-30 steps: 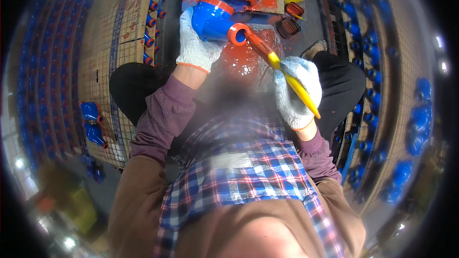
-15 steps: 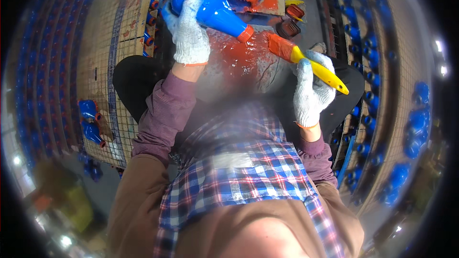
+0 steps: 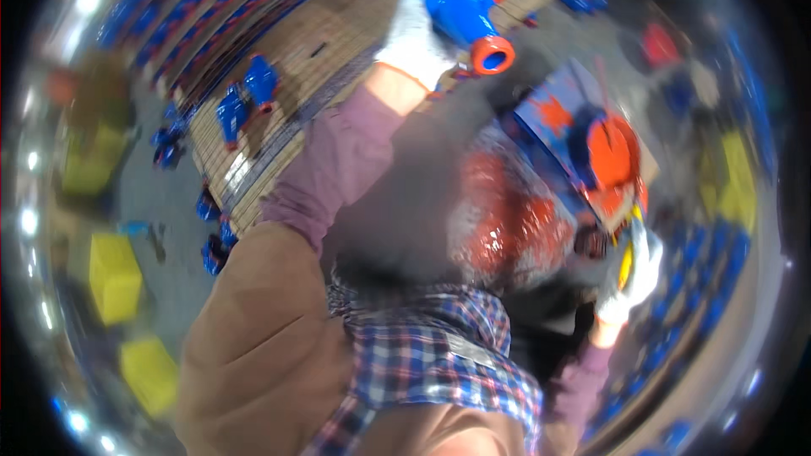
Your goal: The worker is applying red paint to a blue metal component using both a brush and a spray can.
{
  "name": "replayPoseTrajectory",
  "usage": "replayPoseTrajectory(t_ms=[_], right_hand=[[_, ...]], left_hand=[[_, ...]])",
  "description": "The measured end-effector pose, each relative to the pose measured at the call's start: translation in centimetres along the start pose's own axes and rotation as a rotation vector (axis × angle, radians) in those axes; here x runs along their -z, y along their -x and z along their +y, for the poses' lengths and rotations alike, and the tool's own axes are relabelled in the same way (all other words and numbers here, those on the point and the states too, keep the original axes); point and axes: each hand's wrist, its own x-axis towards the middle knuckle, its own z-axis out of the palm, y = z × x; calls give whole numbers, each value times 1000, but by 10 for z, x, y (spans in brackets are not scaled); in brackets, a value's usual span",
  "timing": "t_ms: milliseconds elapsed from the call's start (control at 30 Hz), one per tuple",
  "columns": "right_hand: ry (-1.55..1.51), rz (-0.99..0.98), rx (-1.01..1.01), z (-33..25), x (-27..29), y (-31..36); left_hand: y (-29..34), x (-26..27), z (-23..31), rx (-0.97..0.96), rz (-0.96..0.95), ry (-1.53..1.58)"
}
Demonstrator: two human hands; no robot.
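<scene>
My left hand (image 3: 416, 34), in a white knit glove, is closed around a glossy blue valve body (image 3: 456, 4) with orange-red ends. It holds the piece up at the top of the view, with one open end facing me. Off to the right, my gloved right hand (image 3: 639, 270) grips the yellow handle of a paintbrush (image 3: 626, 263). The brush head is at the near edge of a tub of orange-red paint (image 3: 615, 148); blur hides whether the bristles touch the paint. The tub rests on a paint-smeared box (image 3: 549, 114).
Red-smeared plastic sheeting (image 3: 515, 219) lies in front of me. On the left, a mesh-topped table (image 3: 338, 42) carries two blue valve bodies (image 3: 245, 101), with rows of similar pieces behind. Yellow boxes (image 3: 115, 279) stand on the floor at left. More blue parts (image 3: 701, 279) line the right.
My view has swung to the left. My left hand has carried the valve body toward the mesh-topped table, and my right hand has brought the brush to the paint tub.
</scene>
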Motion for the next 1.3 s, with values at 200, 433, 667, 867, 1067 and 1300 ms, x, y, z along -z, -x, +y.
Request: replayPoseTrajectory(t_ms=[200,433,667,867,1067,1300], right_hand=[[-35,-204,-64,-6,-30,-18],[-204,-255,-254,7,-65,-5],[-305,-345,-430,12,-78,3],[-114,-355,-221,1,-79,-8],[-265,-379,-371,-10,-88,-18],[-140,-372,-185,-14,-89,-21]], left_hand=[[-2,97,73,-255,145,-174],[-20,222,137,-255,650,-925],[-53,289,201,23,1054,-1891],[-71,308,235,221,1182,-2098],[-65,317,257,350,1122,-2193],[-30,241,210,-190,661,-2135]])
